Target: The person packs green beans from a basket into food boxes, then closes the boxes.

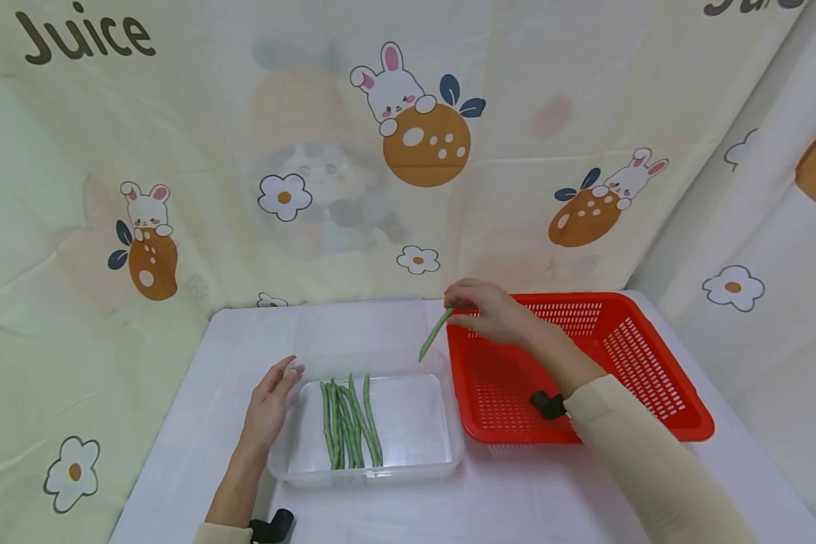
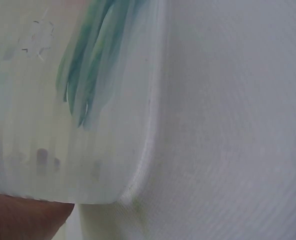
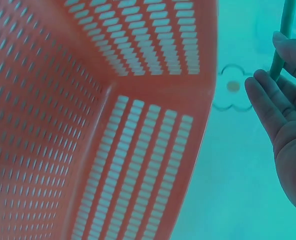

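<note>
My right hand (image 1: 491,311) pinches one green bean (image 1: 435,335) between thumb and fingers, above the back left corner of a red plastic basket (image 1: 653,378). The bean hangs slantwise, its lower tip toward the clear box; in the right wrist view, the same green bean (image 3: 285,25) shows by the thumb. With thumb and fingers at the left rim, my left hand (image 1: 272,400) holds a clear plastic box (image 1: 415,423). Several green beans (image 1: 350,427) lie lengthwise in the left half of that box. Through its wall, blurred beans (image 2: 90,65) appear in the left wrist view.
The box and basket stand side by side on a white-covered table (image 1: 204,393). Behind it hangs a pale curtain (image 1: 211,151) printed with rabbits, fruit and flowers. Black wrist mounts (image 1: 547,405) sit on both arms, the right one over the basket.
</note>
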